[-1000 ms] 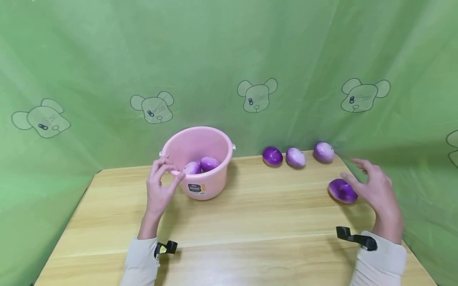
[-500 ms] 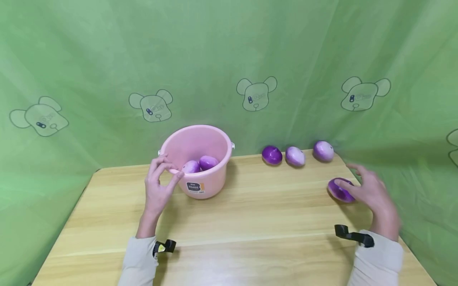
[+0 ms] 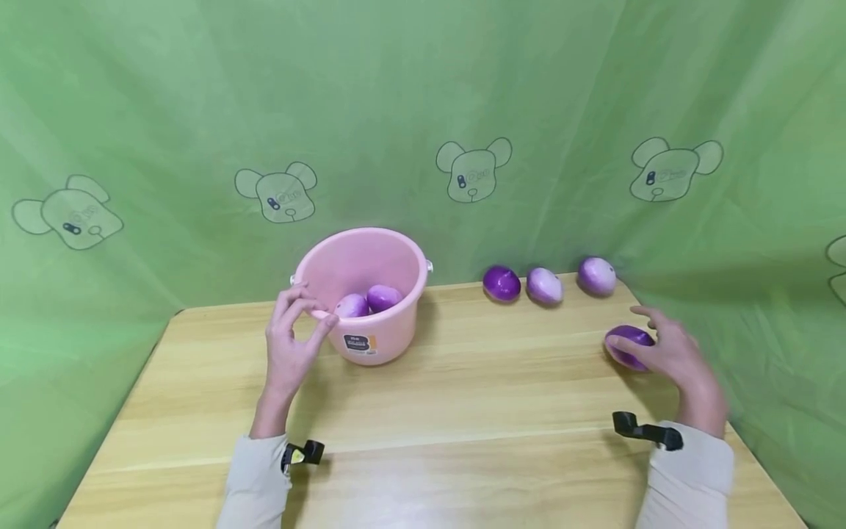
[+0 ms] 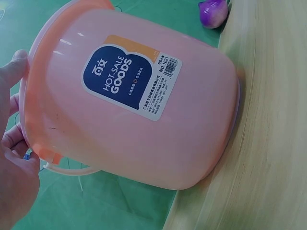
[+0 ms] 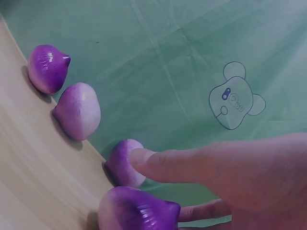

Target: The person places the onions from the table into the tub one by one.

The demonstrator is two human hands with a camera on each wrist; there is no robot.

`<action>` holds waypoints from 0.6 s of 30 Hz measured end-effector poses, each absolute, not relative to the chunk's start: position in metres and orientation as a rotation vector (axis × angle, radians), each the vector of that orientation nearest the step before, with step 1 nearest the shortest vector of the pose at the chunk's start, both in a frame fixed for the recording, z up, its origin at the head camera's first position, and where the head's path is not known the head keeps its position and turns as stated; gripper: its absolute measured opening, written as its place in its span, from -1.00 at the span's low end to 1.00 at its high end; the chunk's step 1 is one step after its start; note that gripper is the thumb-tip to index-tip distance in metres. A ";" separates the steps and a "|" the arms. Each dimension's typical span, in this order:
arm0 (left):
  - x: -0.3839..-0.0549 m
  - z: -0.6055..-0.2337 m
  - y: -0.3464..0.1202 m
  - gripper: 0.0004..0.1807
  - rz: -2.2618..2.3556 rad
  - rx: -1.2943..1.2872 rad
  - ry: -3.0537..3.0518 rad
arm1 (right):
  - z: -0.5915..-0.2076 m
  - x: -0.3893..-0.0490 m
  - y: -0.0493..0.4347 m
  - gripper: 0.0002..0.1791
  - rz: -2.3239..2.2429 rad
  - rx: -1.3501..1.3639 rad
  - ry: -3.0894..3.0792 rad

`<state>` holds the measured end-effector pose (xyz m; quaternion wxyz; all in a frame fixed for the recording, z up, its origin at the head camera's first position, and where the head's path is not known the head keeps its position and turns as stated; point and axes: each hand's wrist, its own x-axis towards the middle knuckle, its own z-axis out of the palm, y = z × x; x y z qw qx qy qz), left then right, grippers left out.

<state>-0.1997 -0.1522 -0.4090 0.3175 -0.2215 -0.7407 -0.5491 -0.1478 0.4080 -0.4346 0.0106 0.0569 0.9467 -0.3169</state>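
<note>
A pink bucket [image 3: 380,339] stands upright on the table, with two purple-and-white onions [image 3: 352,306] visible inside. My left hand [image 3: 288,353] pinches its near-left rim, thumb outside and fingers over the edge. In the left wrist view the bucket [image 4: 129,96] shows its label, with the thumb and fingers at its rim. Near the table's right edge, my right hand [image 3: 670,356] is at a dark purple onion [image 3: 624,353], thumb stretched over it and fingers on its far side. The right wrist view has that onion [image 5: 136,211] below the straight thumb; firm contact is not clear.
Along the table's back edge lie a dark purple onion [image 3: 501,283] and two paler onions [image 3: 545,286]. The wooden table [image 3: 423,411] backs onto a green curtain [image 3: 370,95] with bear-head prints. Both wrists wear black camera mounts.
My right hand has moved left and closer over the near onion, its thumb now across it. That onion has not visibly moved. My left hand stays on the bucket rim.
</note>
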 end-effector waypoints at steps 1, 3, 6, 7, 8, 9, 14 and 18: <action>-0.200 -0.409 -0.152 -0.80 -1.447 -0.586 -1.948 | -0.436 -0.149 0.408 0.03 -0.986 0.177 2.949; -0.200 -0.408 -0.152 -0.80 -1.451 -0.590 -1.946 | -0.438 -0.150 0.409 0.04 -0.978 0.171 2.940; -0.200 -0.408 -0.152 -0.80 -1.454 -0.593 -1.941 | -0.440 -0.153 0.409 0.03 -0.967 0.152 2.932; -0.200 -0.408 -0.153 -0.80 -1.454 -0.594 -1.939 | -0.441 -0.154 0.409 0.03 -0.963 0.147 2.930; -0.200 -0.408 -0.153 -0.80 -1.453 -0.595 -1.938 | -0.442 -0.155 0.410 0.03 -0.966 0.145 2.924; -0.201 -0.407 -0.153 -0.80 -1.453 -0.596 -1.936 | -0.442 -0.155 0.410 0.02 -0.965 0.141 2.921; -0.201 -0.407 -0.152 -0.79 -1.462 -0.609 -1.921 | -0.447 -0.156 0.410 0.00 -0.926 0.139 2.932; -0.201 -0.408 -0.153 -0.80 -1.466 -0.614 -1.915 | -0.450 -0.156 0.410 -0.02 -0.890 0.154 2.933</action>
